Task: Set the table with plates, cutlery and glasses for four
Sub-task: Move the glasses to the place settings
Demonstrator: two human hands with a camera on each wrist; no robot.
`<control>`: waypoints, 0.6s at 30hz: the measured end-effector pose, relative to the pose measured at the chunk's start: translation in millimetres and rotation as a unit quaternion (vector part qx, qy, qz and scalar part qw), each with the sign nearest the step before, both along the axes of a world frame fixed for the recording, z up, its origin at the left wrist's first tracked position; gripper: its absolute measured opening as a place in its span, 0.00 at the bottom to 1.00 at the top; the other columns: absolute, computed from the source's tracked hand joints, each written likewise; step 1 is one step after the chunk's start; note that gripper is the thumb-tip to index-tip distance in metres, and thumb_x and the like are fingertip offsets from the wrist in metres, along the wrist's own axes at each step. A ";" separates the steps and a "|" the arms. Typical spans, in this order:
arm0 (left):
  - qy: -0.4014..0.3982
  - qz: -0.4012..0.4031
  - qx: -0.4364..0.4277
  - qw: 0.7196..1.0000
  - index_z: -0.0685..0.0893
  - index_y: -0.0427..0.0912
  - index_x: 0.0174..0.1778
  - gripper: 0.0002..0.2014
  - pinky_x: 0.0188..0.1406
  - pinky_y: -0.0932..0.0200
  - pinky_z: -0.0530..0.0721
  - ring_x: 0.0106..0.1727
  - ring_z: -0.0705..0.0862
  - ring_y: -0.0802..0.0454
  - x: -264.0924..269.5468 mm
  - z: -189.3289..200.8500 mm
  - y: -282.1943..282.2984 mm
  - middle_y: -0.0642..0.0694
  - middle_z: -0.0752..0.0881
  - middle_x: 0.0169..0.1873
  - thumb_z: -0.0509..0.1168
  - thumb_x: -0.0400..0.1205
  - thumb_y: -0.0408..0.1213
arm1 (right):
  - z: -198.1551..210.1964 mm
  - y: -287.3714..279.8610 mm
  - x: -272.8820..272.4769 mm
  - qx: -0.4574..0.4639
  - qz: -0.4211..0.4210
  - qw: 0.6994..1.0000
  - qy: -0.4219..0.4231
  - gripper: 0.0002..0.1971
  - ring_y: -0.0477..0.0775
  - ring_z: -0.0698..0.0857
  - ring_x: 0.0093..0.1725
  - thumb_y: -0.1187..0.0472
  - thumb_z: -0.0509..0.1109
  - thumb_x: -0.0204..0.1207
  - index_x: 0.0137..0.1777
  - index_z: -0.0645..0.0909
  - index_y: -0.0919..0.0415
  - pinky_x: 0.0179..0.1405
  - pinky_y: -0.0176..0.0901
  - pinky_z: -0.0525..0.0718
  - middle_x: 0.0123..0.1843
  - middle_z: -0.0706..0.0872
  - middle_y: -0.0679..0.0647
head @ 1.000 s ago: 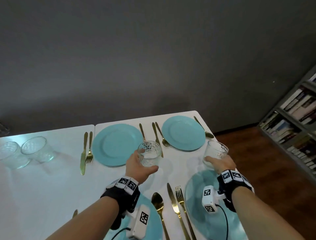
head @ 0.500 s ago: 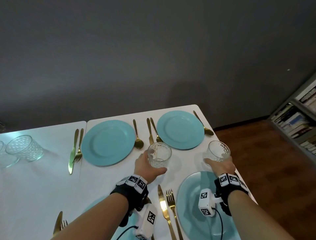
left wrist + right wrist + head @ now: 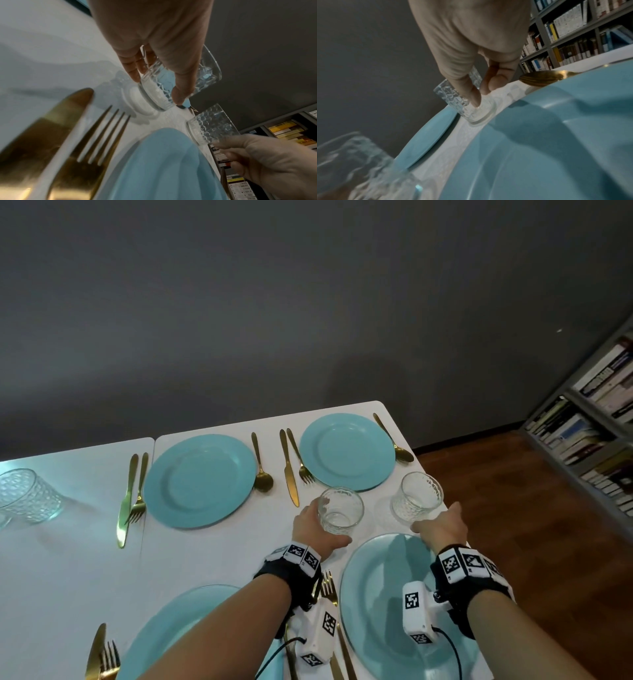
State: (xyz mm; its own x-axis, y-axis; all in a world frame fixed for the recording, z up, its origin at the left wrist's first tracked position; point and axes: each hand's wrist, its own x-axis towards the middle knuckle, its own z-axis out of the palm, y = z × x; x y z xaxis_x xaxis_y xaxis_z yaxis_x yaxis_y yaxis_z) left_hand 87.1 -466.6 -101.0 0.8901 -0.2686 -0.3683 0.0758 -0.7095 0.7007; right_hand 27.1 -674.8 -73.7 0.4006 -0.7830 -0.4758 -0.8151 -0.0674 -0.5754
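Observation:
Two clear textured glasses are in my hands above the white table (image 3: 222, 556). My left hand (image 3: 329, 523) grips one glass (image 3: 340, 510) (image 3: 171, 86) just in front of the far right teal plate (image 3: 346, 451), its base low over the tabletop. My right hand (image 3: 435, 517) holds the other glass (image 3: 418, 498) (image 3: 453, 97) near the table's right edge, base at the surface. A near right plate (image 3: 383, 611) lies under my right wrist. Gold knife (image 3: 51, 121) and fork (image 3: 106, 135) lie beside it.
A far left plate (image 3: 200, 481) and a near left plate (image 3: 178, 628) have gold cutlery alongside. Another glass (image 3: 29, 496) stands at the table's far left. A gold spoon (image 3: 399, 451) lies by the right edge. A bookshelf (image 3: 589, 433) stands past wooden floor.
My left hand has carried its glass to the right, from between the far plates to the front of the far right plate. The right hand's glass has stayed near the right edge.

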 end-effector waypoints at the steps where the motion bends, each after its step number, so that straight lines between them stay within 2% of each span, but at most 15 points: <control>1: 0.000 -0.004 0.006 1.000 0.70 0.48 0.72 0.42 0.71 0.55 0.76 0.68 0.79 0.49 -1.0 -1.4 -3.3 0.50 0.80 0.67 0.79 0.61 0.46 | 3.7 0.8 -1.4 0.001 0.009 1.000 -0.002 0.48 0.66 0.75 0.72 0.71 0.76 0.70 0.84 0.49 0.62 0.65 0.51 0.77 0.75 0.73 0.68; 5: 0.002 0.011 0.003 1.000 0.72 0.46 0.71 0.40 0.69 0.54 0.78 0.66 0.81 0.46 -4.3 -6.7 -9.5 0.47 0.82 0.65 0.79 0.61 0.42 | 11.3 3.3 -2.8 0.001 0.022 1.000 -0.011 0.50 0.65 0.74 0.74 0.71 0.76 0.69 0.84 0.47 0.61 0.67 0.49 0.76 0.76 0.72 0.67; 14: 0.001 0.015 0.004 1.000 0.70 0.44 0.73 0.43 0.72 0.53 0.75 0.69 0.78 0.46 -2.5 -9.5 5.8 0.45 0.80 0.68 0.80 0.62 0.40 | 28.3 24.3 -5.6 -0.027 0.042 0.998 -0.029 0.51 0.63 0.68 0.78 0.70 0.78 0.68 0.84 0.49 0.61 0.73 0.49 0.70 0.80 0.66 0.63; 18: 0.029 0.007 0.014 0.999 0.64 0.44 0.76 0.50 0.73 0.48 0.75 0.71 0.76 0.45 -1.3 -6.6 14.1 0.44 0.77 0.71 0.82 0.59 0.43 | 46.2 41.2 -7.6 -0.055 0.040 0.997 -0.047 0.50 0.65 0.69 0.77 0.71 0.77 0.68 0.84 0.48 0.60 0.72 0.52 0.71 0.80 0.64 0.64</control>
